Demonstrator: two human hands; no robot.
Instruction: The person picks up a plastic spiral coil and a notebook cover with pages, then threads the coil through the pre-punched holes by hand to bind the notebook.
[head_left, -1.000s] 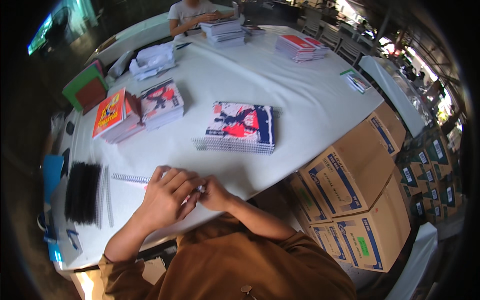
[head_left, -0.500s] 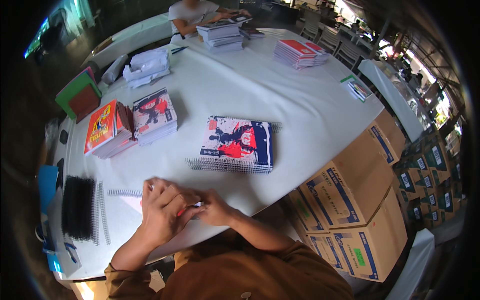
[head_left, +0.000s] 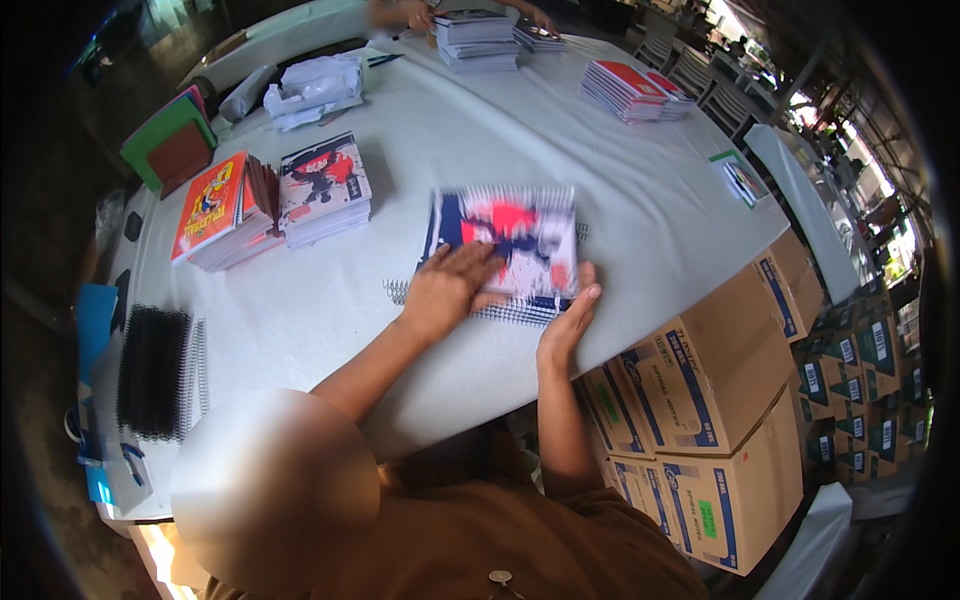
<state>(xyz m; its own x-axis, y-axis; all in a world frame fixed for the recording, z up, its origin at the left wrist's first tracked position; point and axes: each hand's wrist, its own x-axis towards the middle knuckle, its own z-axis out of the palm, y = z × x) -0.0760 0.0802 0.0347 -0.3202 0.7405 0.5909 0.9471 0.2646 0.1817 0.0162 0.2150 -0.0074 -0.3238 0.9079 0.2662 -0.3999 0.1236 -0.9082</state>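
Observation:
In the middle of the table lies a stack of spiral-bound notebooks with red, white and dark blue covers. Its top notebook (head_left: 520, 225) has its coil along the far edge. Black coils (head_left: 530, 312) of notebooks beneath poke out on the near side. My left hand (head_left: 450, 287) rests palm down on the top cover's near left part, fingers stretched out. At the near right corner, my right hand (head_left: 570, 322) stands on edge beside the stack, its fingers extended; whether it presses on the edges I cannot tell.
Unbound-looking stacks with orange covers (head_left: 212, 205) and red-white covers (head_left: 322, 175) stand to the left. Nearer lies a bundle of black coils (head_left: 152, 372). Cardboard boxes (head_left: 705, 365) are piled beyond the table's right edge. Another person's hand (head_left: 418, 14) is by a far stack (head_left: 475, 45).
Both hands have moved from the table's near edge, where they were closed on a notebook and coil, out to the middle stack. A notebook now lies on top, coil facing away.

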